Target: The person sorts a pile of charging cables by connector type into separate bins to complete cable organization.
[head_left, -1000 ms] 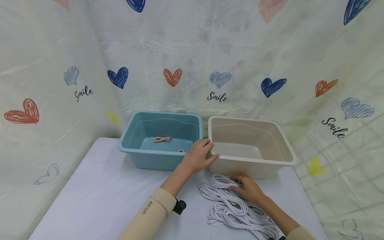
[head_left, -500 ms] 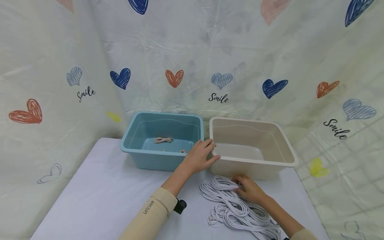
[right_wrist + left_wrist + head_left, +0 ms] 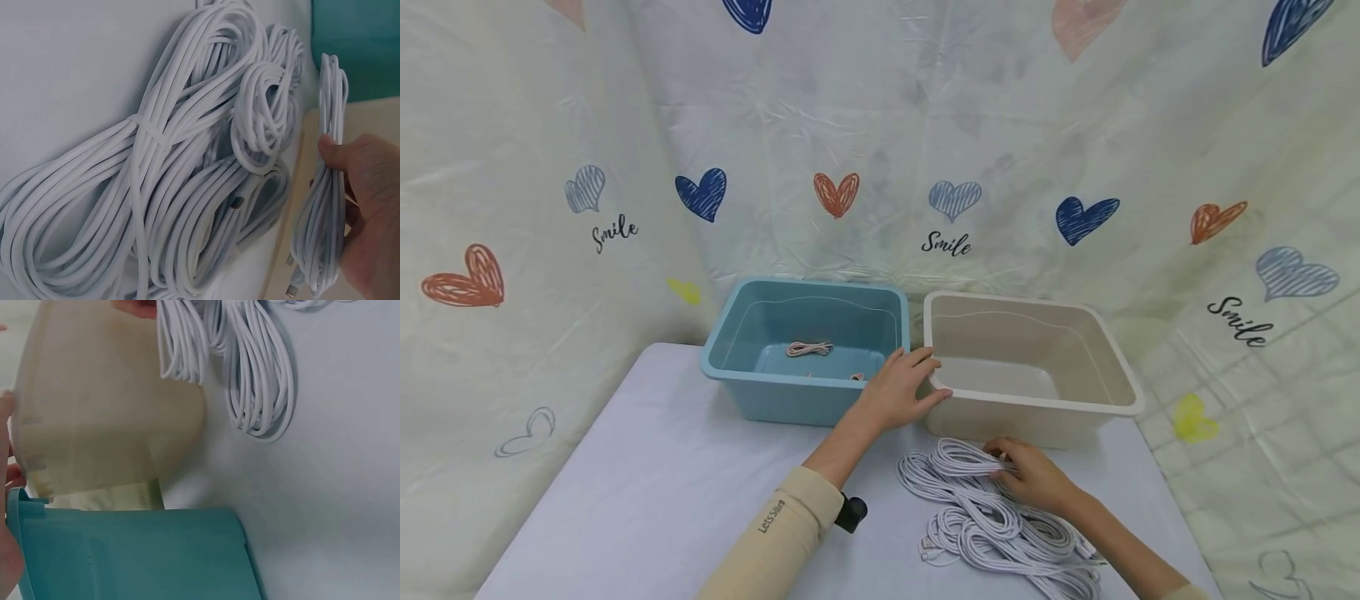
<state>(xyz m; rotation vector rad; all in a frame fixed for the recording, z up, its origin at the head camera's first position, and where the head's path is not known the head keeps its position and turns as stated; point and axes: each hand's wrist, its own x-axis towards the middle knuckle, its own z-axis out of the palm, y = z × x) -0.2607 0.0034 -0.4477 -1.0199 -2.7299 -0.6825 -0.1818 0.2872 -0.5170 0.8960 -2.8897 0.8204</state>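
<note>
My right hand (image 3: 1033,477) pinches a coiled white cable (image 3: 319,231) between thumb and fingers. It holds this bundle close in front of the beige bin (image 3: 1030,402). Beside it, more coiled white charging cables (image 3: 169,162) lie heaped on the table, metal plugs showing among the loops. My left hand (image 3: 897,390) rests at the front left corner of the beige bin, fingers spread along its rim. That hand's wrist overlaps the blue bin (image 3: 790,396) in the head view. Only parts of the left fingers (image 3: 15,476) show at the edge of the left wrist view.
Inside the blue bin lies a small coiled pinkish cord (image 3: 808,348), with another small piece (image 3: 857,377) partly hidden by the front wall. Both bins stand side by side at the back of the white-covered table (image 3: 647,483), against a curtain (image 3: 880,108) printed with hearts.
My right hand and forearm have shifted slightly to the right with the cable bundle. The left hand stays at the beige bin's corner.
</note>
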